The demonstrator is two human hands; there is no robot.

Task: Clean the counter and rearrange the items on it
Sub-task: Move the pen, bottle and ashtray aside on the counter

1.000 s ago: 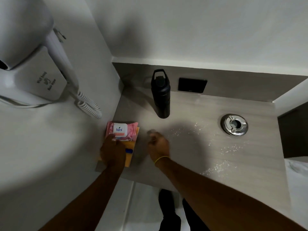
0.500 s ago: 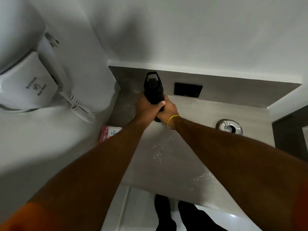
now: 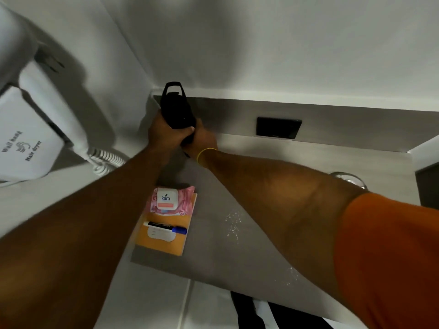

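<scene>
A black water bottle [image 3: 177, 108] with a loop lid stands at the back left corner of the grey counter [image 3: 249, 245]. My left hand [image 3: 164, 131] wraps its lower body from the left, and my right hand [image 3: 203, 138], with a yellow band at the wrist, grips it from the right. The bottle's base is hidden behind my hands. Nearer the front left edge lies an orange notebook [image 3: 164, 243], with a pink wipes pack [image 3: 172, 201] and a blue-capped marker [image 3: 166, 227] resting on it. White crumbs [image 3: 234, 224] dot the counter beside it.
A white wall-hung hair dryer [image 3: 26, 138] with a coiled cord [image 3: 104, 162] is mounted on the left wall. A black socket plate [image 3: 278, 127] sits in the backsplash. A round metal fitting [image 3: 348, 179] shows behind my right arm. More crumbs [image 3: 291, 276] lie near the front edge.
Both hands left the wipes pack and counter, closed on the black bottle, and moved it back toward the left corner. The notebook, wipes and marker now lie uncovered.
</scene>
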